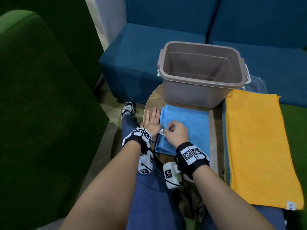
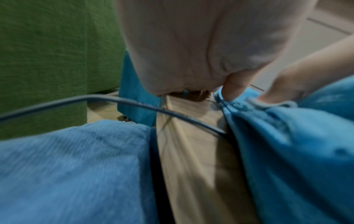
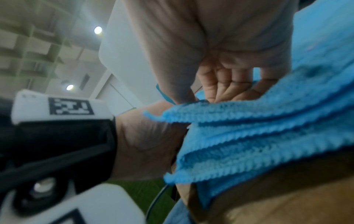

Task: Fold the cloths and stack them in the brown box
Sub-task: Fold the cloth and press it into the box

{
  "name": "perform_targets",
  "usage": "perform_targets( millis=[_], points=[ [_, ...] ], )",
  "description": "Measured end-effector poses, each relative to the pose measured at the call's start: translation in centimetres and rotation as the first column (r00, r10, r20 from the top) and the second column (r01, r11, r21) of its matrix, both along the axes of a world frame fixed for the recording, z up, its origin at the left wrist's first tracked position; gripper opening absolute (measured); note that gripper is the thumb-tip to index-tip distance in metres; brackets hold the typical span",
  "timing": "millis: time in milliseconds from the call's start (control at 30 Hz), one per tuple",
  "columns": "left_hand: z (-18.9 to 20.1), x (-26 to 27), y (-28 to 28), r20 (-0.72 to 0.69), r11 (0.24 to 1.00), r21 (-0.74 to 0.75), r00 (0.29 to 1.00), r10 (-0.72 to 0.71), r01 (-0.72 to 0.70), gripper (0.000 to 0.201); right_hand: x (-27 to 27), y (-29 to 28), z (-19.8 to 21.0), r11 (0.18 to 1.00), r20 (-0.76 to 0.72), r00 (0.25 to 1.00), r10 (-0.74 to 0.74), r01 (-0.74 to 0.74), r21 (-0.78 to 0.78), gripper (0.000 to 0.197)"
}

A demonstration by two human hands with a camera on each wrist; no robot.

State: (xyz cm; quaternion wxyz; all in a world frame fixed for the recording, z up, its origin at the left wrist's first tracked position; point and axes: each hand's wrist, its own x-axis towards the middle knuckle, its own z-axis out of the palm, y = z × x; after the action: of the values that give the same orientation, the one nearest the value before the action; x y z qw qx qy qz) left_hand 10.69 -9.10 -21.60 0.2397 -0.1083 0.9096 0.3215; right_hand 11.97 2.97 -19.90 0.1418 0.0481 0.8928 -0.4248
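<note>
A folded blue cloth [image 1: 187, 125] lies on the round wooden table [image 1: 153, 98], just in front of the empty brown box [image 1: 201, 72]. My left hand [image 1: 152, 121] lies flat on the table with straight fingers, against the cloth's left edge. My right hand [image 1: 172, 131] is curled over that same edge and pinches the top layer near a small white tag. In the right wrist view my right hand [image 3: 201, 97] pinches the top layer of the blue cloth [image 3: 258, 136], above several stacked layers. In the left wrist view the blue cloth [image 2: 296, 151] lies right of bare table.
A yellow cloth [image 1: 259, 146] lies spread on a pile of other cloths to the right of the table. Blue sofa seats [image 1: 149, 52] stand behind the box, a green armchair [image 1: 41, 97] at left. My legs in jeans [image 1: 149, 188] are under my arms.
</note>
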Motion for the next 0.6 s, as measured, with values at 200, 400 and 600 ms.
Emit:
perform_targets(
  millis=[200, 400, 600],
  points=[
    [0.0, 0.1, -0.3, -0.014, 1.000, 0.018, 1.000, -0.012, 0.012, 0.073, -0.3, -0.3, 0.8, 0.998, -0.044, 0.997, 0.062, -0.062, 0.001, 0.011],
    [-0.4, 0.2, -0.4, -0.020, 0.999, 0.048, 1.000, -0.004, 0.005, 0.075, 0.3, -1.2, -0.1, 0.986, -0.014, 0.993, 0.121, -0.118, 0.116, 0.006],
    [-0.1, 0.1, -0.2, -0.026, 0.996, 0.087, 0.999, 0.030, -0.028, 0.064, 0.7, -1.1, -0.5, 0.991, -0.104, 0.994, 0.034, -0.020, 0.133, 0.009]
  ],
)
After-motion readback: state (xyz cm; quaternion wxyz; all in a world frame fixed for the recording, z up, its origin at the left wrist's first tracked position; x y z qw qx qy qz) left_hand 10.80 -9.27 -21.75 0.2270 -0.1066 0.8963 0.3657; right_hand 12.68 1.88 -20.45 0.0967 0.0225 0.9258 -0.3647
